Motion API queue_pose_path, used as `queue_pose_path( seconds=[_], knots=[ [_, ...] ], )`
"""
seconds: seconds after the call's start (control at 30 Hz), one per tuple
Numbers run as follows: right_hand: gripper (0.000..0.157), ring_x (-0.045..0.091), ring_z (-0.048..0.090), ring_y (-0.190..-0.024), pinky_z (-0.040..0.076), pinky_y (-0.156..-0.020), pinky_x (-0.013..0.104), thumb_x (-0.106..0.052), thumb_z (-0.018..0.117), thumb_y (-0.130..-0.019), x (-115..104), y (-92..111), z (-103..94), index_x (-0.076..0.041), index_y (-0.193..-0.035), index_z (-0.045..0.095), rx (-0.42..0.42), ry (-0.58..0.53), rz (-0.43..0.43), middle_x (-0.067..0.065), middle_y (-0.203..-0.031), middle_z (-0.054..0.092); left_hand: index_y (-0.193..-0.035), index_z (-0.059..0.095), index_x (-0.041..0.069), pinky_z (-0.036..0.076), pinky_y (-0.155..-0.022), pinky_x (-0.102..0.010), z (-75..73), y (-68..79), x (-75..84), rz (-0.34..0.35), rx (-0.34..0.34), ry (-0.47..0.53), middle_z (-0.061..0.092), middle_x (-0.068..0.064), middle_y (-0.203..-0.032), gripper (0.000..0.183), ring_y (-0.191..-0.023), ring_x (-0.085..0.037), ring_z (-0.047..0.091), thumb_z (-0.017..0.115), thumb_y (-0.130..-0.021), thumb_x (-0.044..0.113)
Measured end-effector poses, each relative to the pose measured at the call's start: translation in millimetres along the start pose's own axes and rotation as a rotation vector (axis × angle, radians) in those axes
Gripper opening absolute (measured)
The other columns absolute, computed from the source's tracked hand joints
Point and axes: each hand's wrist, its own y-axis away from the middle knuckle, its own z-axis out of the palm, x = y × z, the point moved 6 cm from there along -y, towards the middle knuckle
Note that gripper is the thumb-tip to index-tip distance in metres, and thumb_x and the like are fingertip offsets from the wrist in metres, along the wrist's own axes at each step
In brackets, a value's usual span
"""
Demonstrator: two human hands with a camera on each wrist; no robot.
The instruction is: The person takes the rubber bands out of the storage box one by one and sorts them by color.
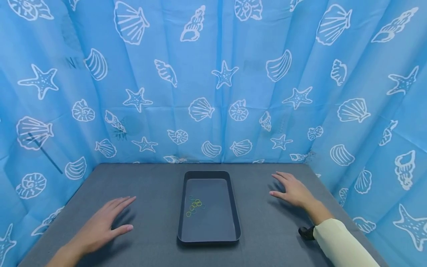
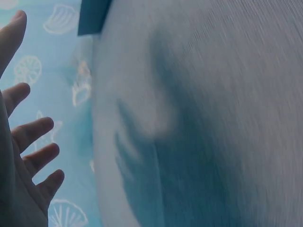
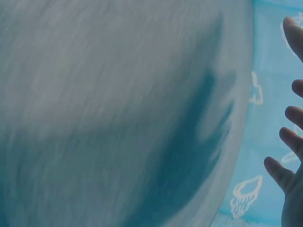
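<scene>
A dark rectangular tray [image 1: 209, 238] lies in the middle of the table in the head view. Several small thin rings, yellow and green, perhaps rubber bands [image 1: 194, 205], form a loose cluster in its left half. To the left of the tray my left hand [image 1: 101, 224] hovers above the table, thumb apart from the fingers, holding nothing. My right hand [image 1: 293, 190] is raised over the table right of the tray, also without anything in it. Spread fingers of the left hand [image 2: 28, 156] and right hand [image 3: 294, 137] show in the wrist views.
The grey table [image 1: 146, 185] reaches back to a blue curtain [image 1: 220, 92] with white shells and starfish, which also hangs along both sides. A black band [image 1: 306, 233] sits at my right wrist by the pale sleeve [image 1: 340, 241].
</scene>
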Motion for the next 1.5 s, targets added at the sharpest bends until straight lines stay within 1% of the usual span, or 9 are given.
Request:
queue_pose_path(
  seconds=[0.23, 0.5, 0.6, 0.77, 0.83, 1.03, 1.2, 1.37, 1.5],
  knots=[
    [0.070, 0.031, 0.032, -0.118, 0.026, -0.088, 0.055, -0.056, 0.057, -0.072, -18, -11, 2.9, -0.016, -0.127, 0.042, 0.059, -0.021, -0.008, 0.010, -0.129, 0.039, -0.129, 0.025, 0.045, 0.032, -0.077, -0.059, 8.4, -8.3, 23.0, 0.006, -0.002, 0.125, 0.035, 0.009, -0.130, 0.064, -0.115, -0.021, 0.034, 0.056, -0.074, 0.054],
    [0.066, 0.027, 0.035, -0.116, 0.029, -0.089, 0.052, -0.055, 0.058, -0.072, -39, -20, 4.3, -0.017, -0.125, 0.044, 0.111, -0.091, -0.034, 0.007, -0.126, 0.043, -0.130, 0.030, 0.042, 0.030, -0.081, -0.059, 19.6, -18.3, 45.2, 0.007, -0.028, 0.276, 0.036, 0.010, -0.130, 0.061, -0.117, -0.021, 0.034, 0.057, -0.076, 0.049],
    [0.063, 0.025, 0.036, -0.115, 0.030, -0.089, 0.050, -0.054, 0.058, -0.073, -46, -24, 3.5, -0.017, -0.123, 0.046, 0.139, -0.102, -0.061, 0.005, -0.124, 0.045, -0.129, 0.030, 0.043, 0.030, -0.082, -0.058, 24.8, -23.0, 52.5, 0.003, -0.040, 0.322, 0.035, 0.011, -0.130, 0.059, -0.118, -0.021, 0.033, 0.056, -0.077, 0.049],
    [0.055, 0.022, 0.042, -0.110, 0.033, -0.087, 0.046, -0.049, 0.061, -0.073, -64, -31, -2.5, -0.017, -0.117, 0.052, 0.216, -0.107, -0.143, 0.002, -0.117, 0.051, -0.128, 0.030, 0.044, 0.028, -0.085, -0.057, 32.3, -29.6, 66.9, -0.013, -0.057, 0.384, 0.036, 0.012, -0.130, 0.058, -0.118, -0.021, 0.034, 0.055, -0.076, 0.052],
    [0.054, 0.021, 0.043, -0.108, 0.034, -0.086, 0.046, -0.049, 0.060, -0.074, -71, -34, -3.7, -0.017, -0.116, 0.053, 0.229, -0.108, -0.170, 0.001, -0.115, 0.052, -0.127, 0.032, 0.043, 0.027, -0.087, -0.056, 35.3, -31.5, 72.5, -0.023, -0.063, 0.420, 0.036, 0.013, -0.130, 0.057, -0.118, -0.020, 0.034, 0.055, -0.076, 0.052],
    [0.056, 0.019, 0.044, -0.105, 0.037, -0.084, 0.043, -0.054, 0.055, -0.075, -89, -42, -1.9, -0.016, -0.116, 0.053, 0.206, -0.149, -0.176, 0.001, -0.114, 0.052, -0.127, 0.035, 0.039, 0.029, -0.088, -0.053, 45.4, -38.2, 86.1, -0.024, -0.072, 0.508, 0.040, 0.009, -0.127, 0.053, -0.114, -0.020, 0.039, 0.054, -0.078, 0.050],
    [0.053, 0.015, 0.045, -0.104, 0.038, -0.084, 0.040, -0.050, 0.058, -0.075, -106, -46, -1.1, -0.016, -0.115, 0.054, 0.189, -0.196, -0.180, -0.002, -0.112, 0.053, -0.125, 0.038, 0.038, 0.028, -0.089, -0.052, 52.2, -44.9, 89.5, -0.051, -0.064, 0.590, 0.044, 0.004, -0.126, 0.050, -0.113, -0.022, 0.041, 0.054, -0.079, 0.048],
    [0.048, 0.013, 0.045, -0.104, 0.038, -0.084, 0.038, -0.046, 0.060, -0.076, -124, -50, -3.8, -0.017, -0.114, 0.055, 0.180, -0.261, -0.183, -0.004, -0.112, 0.053, -0.123, 0.041, 0.035, 0.030, -0.091, -0.048, 58.4, -52.0, 93.7, -0.067, -0.067, 0.655, 0.045, 0.003, -0.125, 0.047, -0.112, -0.020, 0.042, 0.055, -0.079, 0.046],
    [0.044, 0.012, 0.047, -0.102, 0.040, -0.082, 0.036, -0.043, 0.060, -0.077, -137, -54, -4.0, -0.020, -0.113, 0.055, 0.161, -0.318, -0.184, -0.005, -0.111, 0.053, -0.124, 0.044, 0.025, 0.030, -0.091, -0.047, 63.5, -56.4, 98.3, -0.068, -0.083, 0.712, 0.046, 0.001, -0.124, 0.047, -0.112, -0.022, 0.043, 0.056, -0.081, 0.040]
  ],
)
